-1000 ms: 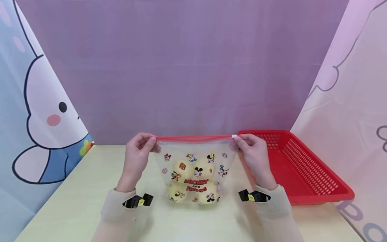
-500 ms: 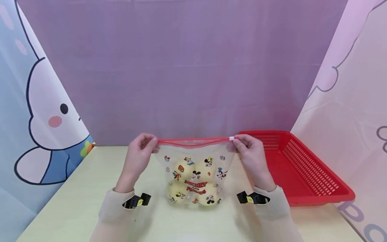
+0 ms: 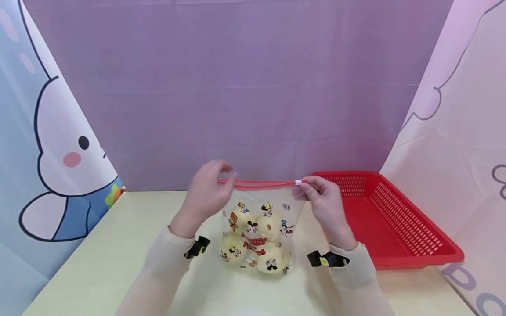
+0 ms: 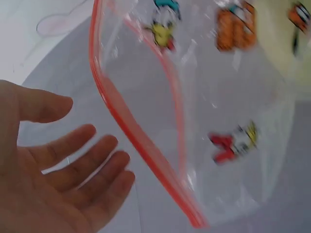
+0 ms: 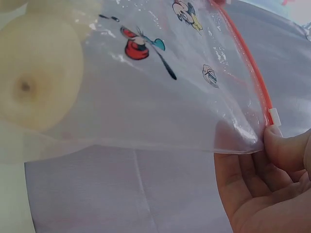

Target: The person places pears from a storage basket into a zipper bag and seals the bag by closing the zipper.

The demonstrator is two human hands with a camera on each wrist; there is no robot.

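A clear zip bag [image 3: 290,206] with a red zip edge and cartoon prints hangs upright close over the table. Several pale yellow round things [image 3: 272,256] lie inside it; the right wrist view shows one with a small dark spot. My right hand [image 3: 326,204] pinches the bag's top right corner, thumb in front, right beside the white slider [image 3: 298,182]. My left hand [image 3: 209,188] is off the bag, fingers spread and relaxed. In the left wrist view that hand [image 4: 73,165] stands apart from the red zip edge [image 4: 146,155], whose two strips part in a gap.
A red plastic basket [image 3: 411,210] with slotted sides stands at the right of the pale table [image 3: 106,254]. A purple cloth [image 3: 253,87] hangs behind the table. Printed cloths flank it, with a cartoon figure [image 3: 55,140] on the left one.
My left hand has let go of the bag's top left corner and moved right and slightly up. The bag's left side has swung inward. My right hand keeps its pinch, shifting slightly left.
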